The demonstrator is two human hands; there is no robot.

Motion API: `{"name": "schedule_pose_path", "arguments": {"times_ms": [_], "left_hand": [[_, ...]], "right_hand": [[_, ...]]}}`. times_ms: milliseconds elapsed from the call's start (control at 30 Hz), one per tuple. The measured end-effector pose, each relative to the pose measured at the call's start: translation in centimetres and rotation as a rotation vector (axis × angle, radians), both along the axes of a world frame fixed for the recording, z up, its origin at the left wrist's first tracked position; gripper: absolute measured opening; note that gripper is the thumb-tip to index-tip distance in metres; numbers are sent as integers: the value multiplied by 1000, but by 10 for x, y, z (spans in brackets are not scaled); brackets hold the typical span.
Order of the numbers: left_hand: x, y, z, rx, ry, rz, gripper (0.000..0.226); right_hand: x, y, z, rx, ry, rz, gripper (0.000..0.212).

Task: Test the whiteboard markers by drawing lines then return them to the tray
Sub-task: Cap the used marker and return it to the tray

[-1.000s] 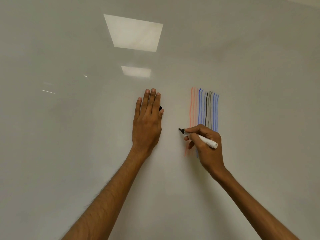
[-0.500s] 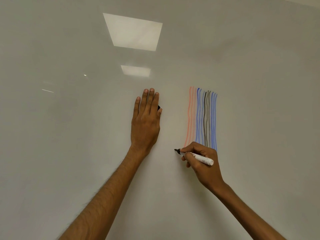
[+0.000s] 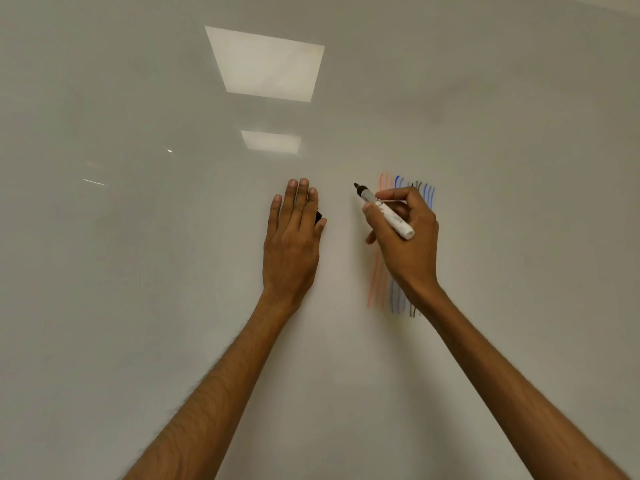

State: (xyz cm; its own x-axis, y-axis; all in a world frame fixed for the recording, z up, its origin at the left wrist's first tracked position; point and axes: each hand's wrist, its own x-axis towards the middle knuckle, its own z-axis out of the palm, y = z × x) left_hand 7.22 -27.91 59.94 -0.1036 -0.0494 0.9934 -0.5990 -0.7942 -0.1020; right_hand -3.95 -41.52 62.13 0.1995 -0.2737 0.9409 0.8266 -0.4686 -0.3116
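My right hand [image 3: 405,244] grips a white whiteboard marker [image 3: 389,214], uncapped, with its black tip [image 3: 356,185] at the whiteboard [image 3: 173,271]. The tip sits just left of the top of several vertical test lines: pale red [image 3: 374,282], blue [image 3: 429,195] and dark grey [image 3: 412,311]. My hand and forearm cover most of these lines. No line shows under the tip. My left hand [image 3: 292,244] lies flat on the board, fingers straight and pointing up. A small black piece [image 3: 318,216], maybe the cap, peeks out between its thumb and forefinger.
Two ceiling lights are reflected on the glossy board, a large reflection [image 3: 266,64] and a smaller reflection [image 3: 270,141]. No tray is in view. The board fills the whole view around both arms.
My right hand first slid the marker down beside the red lines, then came back up to their top. My left hand has stayed flat in place.
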Motion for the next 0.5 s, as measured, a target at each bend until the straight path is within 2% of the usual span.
{"name": "schedule_pose_path", "arguments": {"times_ms": [200, 500], "left_hand": [[1, 1, 0, 2, -29, -11, 49], [5, 1, -1, -5, -59, -67, 47]], "right_hand": [[12, -1, 10, 31, 9, 52, 10], [10, -11, -28, -66, 57, 58, 13]]}}
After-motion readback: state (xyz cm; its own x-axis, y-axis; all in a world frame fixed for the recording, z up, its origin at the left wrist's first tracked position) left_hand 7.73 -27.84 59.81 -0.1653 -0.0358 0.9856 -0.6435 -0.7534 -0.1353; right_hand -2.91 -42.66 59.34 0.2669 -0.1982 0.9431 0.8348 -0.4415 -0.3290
